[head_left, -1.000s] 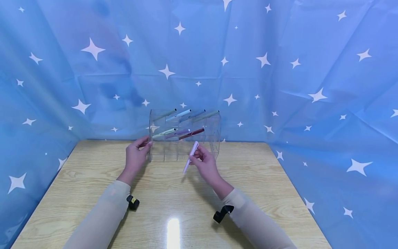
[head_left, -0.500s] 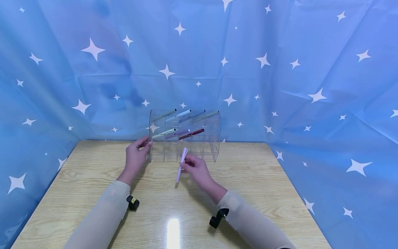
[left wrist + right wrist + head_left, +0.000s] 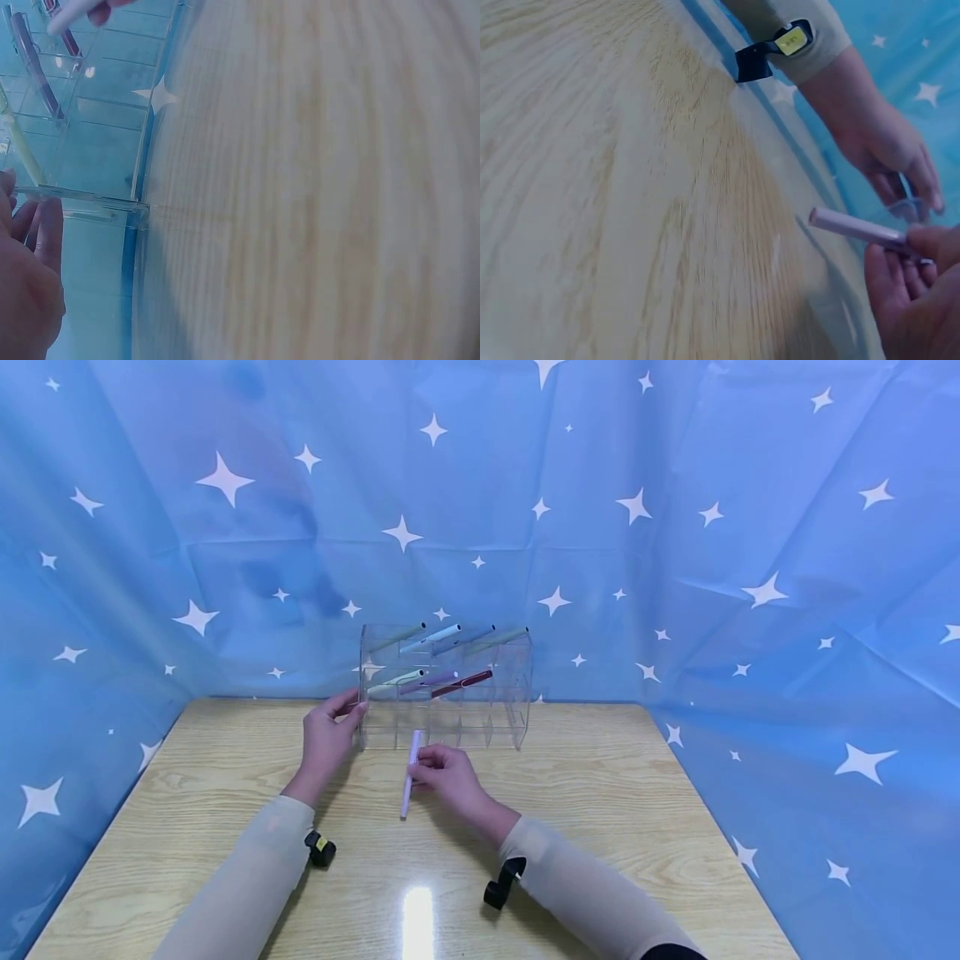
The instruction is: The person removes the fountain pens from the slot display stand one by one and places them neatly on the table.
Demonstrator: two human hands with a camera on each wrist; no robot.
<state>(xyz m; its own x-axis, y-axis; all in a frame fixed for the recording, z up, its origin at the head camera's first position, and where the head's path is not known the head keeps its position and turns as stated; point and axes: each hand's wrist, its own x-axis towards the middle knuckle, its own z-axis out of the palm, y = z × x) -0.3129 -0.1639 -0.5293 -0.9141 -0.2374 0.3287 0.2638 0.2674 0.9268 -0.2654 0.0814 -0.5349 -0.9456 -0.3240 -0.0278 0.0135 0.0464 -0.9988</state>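
A clear compartmented pen holder (image 3: pixel 476 739) stands near the table's back edge, with several pens slanting out of its upper two rows. At its left side my left hand (image 3: pixel 327 739) pinches the clear side wall between thumb and fingers, which the left wrist view also shows. My right hand (image 3: pixel 452 777) pinches a pale lilac pen (image 3: pixel 410 781) in front of the holder's lower row, the cap end pointing toward the holder. A dark red pen (image 3: pixel 462 683), a purple pen (image 3: pixel 430 682) and a pale green pen (image 3: pixel 396 682) lie in the middle row.
The wooden table (image 3: pixel 600 793) spreads around the holder on both sides and in front. Behind it hangs a blue cloth with white stars (image 3: pixel 480 485). Black wrist cameras sit on both sleeves; the left wrist camera (image 3: pixel 321 849) is close to the tabletop.
My right hand has carried the lilac pen leftward and toward me, and the pen has turned more upright in the head view. My left hand has stayed at the holder's side.
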